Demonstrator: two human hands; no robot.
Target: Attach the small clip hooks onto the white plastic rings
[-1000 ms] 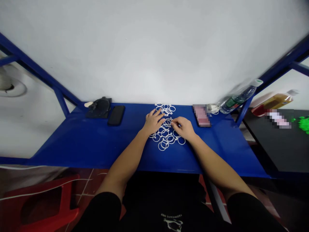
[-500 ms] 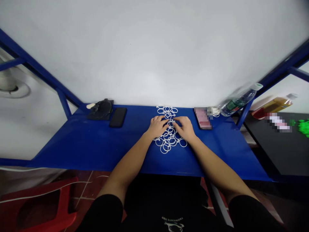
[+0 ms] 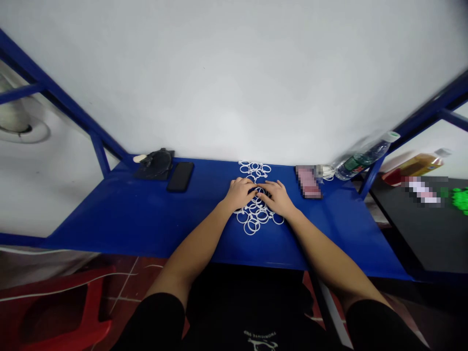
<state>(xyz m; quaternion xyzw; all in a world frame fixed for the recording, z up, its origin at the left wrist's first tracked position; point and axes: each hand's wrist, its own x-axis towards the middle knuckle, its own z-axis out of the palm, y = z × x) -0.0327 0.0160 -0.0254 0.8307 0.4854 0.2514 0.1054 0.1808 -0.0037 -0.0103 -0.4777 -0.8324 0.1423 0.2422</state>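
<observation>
White rings (image 3: 252, 222) are being touched on the bench (image 3: 146, 214) by the left hand (image 3: 242, 191) and right hand (image 3: 280, 197) (each grip cannot be told); many seem joined already.

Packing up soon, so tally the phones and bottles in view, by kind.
Phones: 2 (black phone, pink phone)
Bottles: 2 (clear water bottle, amber bottle)
Total: 4
</observation>
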